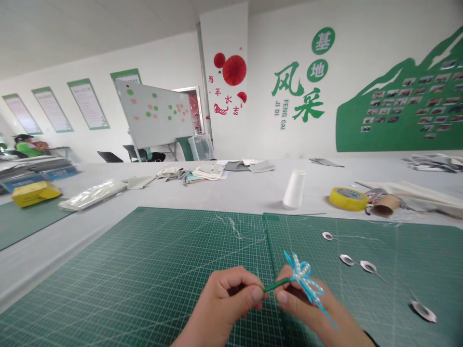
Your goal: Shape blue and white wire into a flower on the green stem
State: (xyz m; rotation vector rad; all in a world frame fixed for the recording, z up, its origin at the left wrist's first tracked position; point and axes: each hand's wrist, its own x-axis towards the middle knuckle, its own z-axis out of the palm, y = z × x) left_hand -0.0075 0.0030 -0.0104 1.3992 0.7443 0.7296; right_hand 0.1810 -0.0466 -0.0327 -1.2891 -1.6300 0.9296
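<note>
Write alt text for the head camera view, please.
The left hand and right hand hold a green stem with a blue ribbon bow and pearl beads over a green cutting mat. Small silver rings lie to the right.

"What's on the desk [224, 193] up ahead?"

"A roll of yellow tape [348, 198] just beside a cardboard tube [386, 205], with a white thread cone [294, 189] to their left — folded fabric pieces [249, 166] lie farther back."

"And over on the left?"

"A yellow box [36, 193] near a clear plastic bag [92, 194], and a person in a green top [27, 146] beyond."

"Farther back?"

"A whiteboard [154, 113] with green and pink dots — then red paper fans [234, 70] and a green mountain-shaped photo display [408, 106] on the wall."
</note>
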